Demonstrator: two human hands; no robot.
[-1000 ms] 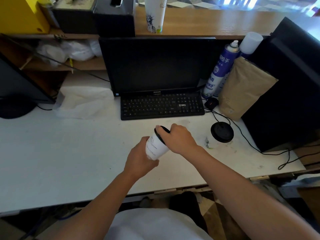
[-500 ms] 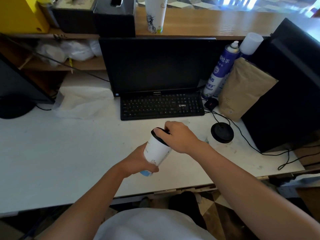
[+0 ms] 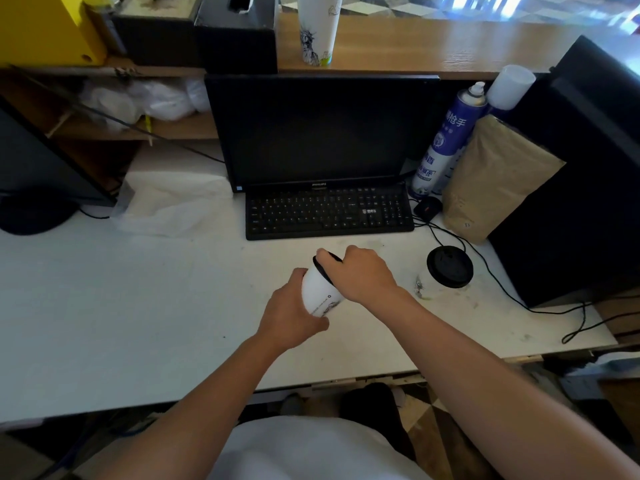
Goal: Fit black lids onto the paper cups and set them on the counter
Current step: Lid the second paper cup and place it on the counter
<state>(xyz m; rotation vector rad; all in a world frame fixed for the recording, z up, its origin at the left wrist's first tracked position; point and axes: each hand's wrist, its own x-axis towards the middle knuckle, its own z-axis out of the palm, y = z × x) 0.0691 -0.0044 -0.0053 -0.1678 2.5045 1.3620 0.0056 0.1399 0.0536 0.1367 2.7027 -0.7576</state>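
My left hand [image 3: 289, 315] grips a white paper cup [image 3: 317, 292] by its lower body, tilted with its mouth up and to the left, just above the white desk [image 3: 121, 306]. A black lid [image 3: 323, 270] sits on the cup's rim. My right hand [image 3: 360, 275] is closed over that lid from above and hides most of it. A second paper cup [image 3: 427, 284] with a black lid [image 3: 449, 266] stands upright on the desk to the right. A tall stack of white cups [image 3: 318, 27] stands on the wooden counter [image 3: 433, 46] behind the monitor.
A black keyboard [image 3: 329, 213] and monitor [image 3: 322, 129] lie just beyond my hands. A spray can [image 3: 446, 136], a brown paper bag [image 3: 495, 178] and a black box [image 3: 581, 174] crowd the right side. Cables [image 3: 502, 285] trail past the lidded cup. White plastic [image 3: 173, 202] lies left.
The cup has shifted slightly in my left hand, which now wraps more of its lower end; my right hand stays pressed on the lid. The lidded cup on the right has not moved.
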